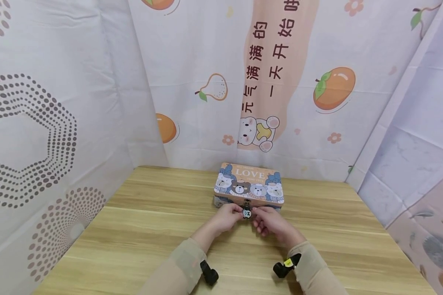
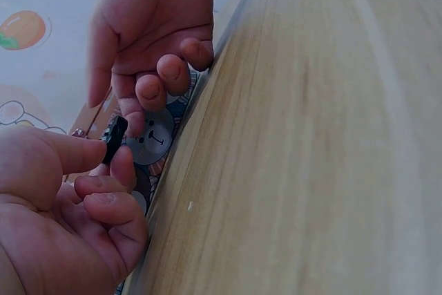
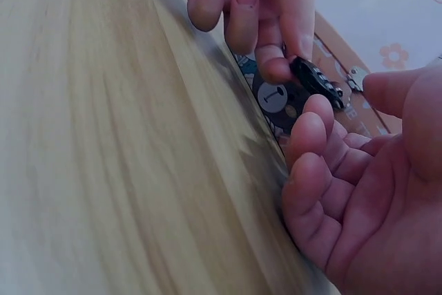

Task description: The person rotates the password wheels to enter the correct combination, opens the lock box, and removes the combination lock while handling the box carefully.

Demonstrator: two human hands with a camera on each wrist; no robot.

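A small black combination padlock (image 1: pixel 246 213) hangs at the front clasp (image 1: pixel 247 202) of a tin box (image 1: pixel 249 186) printed with bears and the word LOVE. My left hand (image 1: pixel 226 218) pinches the padlock between thumb and index finger; in the right wrist view the row of dials on the padlock (image 3: pixel 316 81) shows. Just to the right of it is my right hand (image 1: pixel 274 223), its fingers loosely bent and the thumb held apart from them. In the left wrist view, the index fingertip of the right hand (image 2: pixel 159 25) comes right up to the padlock's edge. The box lid is closed.
The box stands near the back edge of a wood-grain table (image 1: pixel 162 229). Behind it hangs a white curtain (image 1: pixel 192 49) with fruit prints and writing, and patterned cloths flank both sides. Each wrist wears a small black camera (image 1: pixel 208 273).
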